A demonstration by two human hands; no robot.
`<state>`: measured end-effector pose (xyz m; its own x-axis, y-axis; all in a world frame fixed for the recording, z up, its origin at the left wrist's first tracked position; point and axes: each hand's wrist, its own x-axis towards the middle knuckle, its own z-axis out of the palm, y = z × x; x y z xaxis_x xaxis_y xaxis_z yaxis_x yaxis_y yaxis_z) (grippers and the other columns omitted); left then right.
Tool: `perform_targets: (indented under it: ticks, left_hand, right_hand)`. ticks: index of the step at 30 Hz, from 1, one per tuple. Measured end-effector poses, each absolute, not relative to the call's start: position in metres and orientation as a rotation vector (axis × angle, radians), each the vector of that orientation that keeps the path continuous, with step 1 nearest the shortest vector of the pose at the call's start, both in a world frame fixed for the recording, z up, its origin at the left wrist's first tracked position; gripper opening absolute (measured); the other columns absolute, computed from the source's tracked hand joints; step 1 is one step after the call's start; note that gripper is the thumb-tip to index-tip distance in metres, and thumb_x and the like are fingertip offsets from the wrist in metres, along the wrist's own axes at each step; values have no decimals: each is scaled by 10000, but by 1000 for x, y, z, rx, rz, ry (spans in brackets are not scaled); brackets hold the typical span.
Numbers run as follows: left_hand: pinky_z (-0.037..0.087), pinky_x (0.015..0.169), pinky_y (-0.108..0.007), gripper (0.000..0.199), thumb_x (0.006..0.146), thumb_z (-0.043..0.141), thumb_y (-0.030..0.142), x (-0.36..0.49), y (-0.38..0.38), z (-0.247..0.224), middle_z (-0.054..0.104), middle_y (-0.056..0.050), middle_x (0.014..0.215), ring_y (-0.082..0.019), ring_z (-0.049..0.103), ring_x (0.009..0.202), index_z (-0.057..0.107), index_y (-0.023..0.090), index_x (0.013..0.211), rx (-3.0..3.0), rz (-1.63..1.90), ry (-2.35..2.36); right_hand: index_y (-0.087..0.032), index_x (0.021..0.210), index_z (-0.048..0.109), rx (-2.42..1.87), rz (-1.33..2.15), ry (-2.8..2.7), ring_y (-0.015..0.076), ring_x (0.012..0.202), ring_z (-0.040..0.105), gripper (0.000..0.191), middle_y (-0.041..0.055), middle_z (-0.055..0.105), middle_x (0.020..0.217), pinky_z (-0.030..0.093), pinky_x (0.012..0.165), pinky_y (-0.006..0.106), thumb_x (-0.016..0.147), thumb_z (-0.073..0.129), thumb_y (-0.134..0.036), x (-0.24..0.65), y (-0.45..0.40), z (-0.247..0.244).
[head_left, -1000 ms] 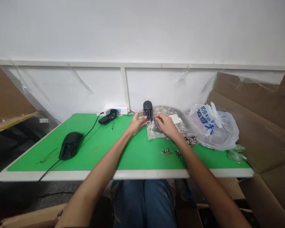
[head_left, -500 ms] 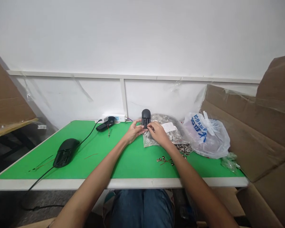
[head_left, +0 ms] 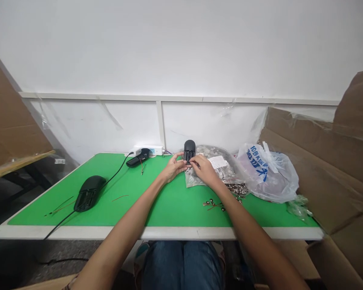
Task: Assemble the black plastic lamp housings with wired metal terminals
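Note:
Both my hands are raised over the green-topped table, near its back edge. My left hand (head_left: 172, 168) grips the lower part of a black plastic computer mouse shell (head_left: 189, 150), which stands upright with its open underside towards me. My right hand (head_left: 204, 169) pinches the shell's lower end from the other side, and my fingers hide that end. Directly beneath my hands lies a transparent plastic bag of small metal parts (head_left: 220, 171).
A black corded mouse (head_left: 89, 194) lies open on the green table mat (head_left: 169, 211), with another (head_left: 138, 157) by a white power strip (head_left: 148, 150). Loose wired metal terminals (head_left: 213, 204), thin wires (head_left: 120, 197) and a white plastic bag (head_left: 269, 174) lie about. Cardboard (head_left: 317, 169) stands right.
My right hand has closed in on the shell's lower end since the oldest frame. The whole scene has shifted slightly in view as my head moved.

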<state>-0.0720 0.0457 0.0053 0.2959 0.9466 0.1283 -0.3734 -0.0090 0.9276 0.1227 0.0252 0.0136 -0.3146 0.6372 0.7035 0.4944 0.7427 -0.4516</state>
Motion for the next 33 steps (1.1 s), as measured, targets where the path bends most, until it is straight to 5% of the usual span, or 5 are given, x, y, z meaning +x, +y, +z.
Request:
perform_targets:
  ticks: [14,22,27,30,33]
  left_hand:
    - [605,686,-190,799,603,1021,288,-67,38,11,811,-32,929,-136,787,743,507,211,1211,1114,1201,712]
    - [608,680,-196,763,630,1003,273,-67,42,8,803,-32,886,-165,802,750,509,202,1206,1088,1205,718]
    - [596,658,-189,711,673,974,249,-67,47,4,807,-53,902,-179,809,759,517,193,1215,1085,1184,717]
    - [610,697,-213,700,693,963,236,-67,48,1,803,-40,901,-180,810,764,516,194,1231,1086,1175,719]
    - [615,730,-233,695,709,958,237,-67,49,-1,793,-26,892,-180,808,773,512,196,1241,1084,1165,733]
  right_hand:
    - [-254,917,727,-900,238,-1953,231,977,685,124,59,686,997,577,907,398,964,634,-188,120,23,16]
    - [-216,1012,737,-887,484,-1677,228,926,693,202,80,710,1052,594,789,380,945,668,-394,122,20,24]
    - [-154,1036,700,-741,567,-1531,211,1104,709,453,137,745,1182,593,867,367,1079,389,-480,112,23,89]
    - [-155,891,743,-606,576,-1510,218,1329,638,783,54,705,1378,532,907,396,1052,98,-567,119,23,157]
    - [-8,387,490,-442,397,-1554,479,1422,430,902,-67,541,1537,356,641,483,660,-295,-359,149,26,198]
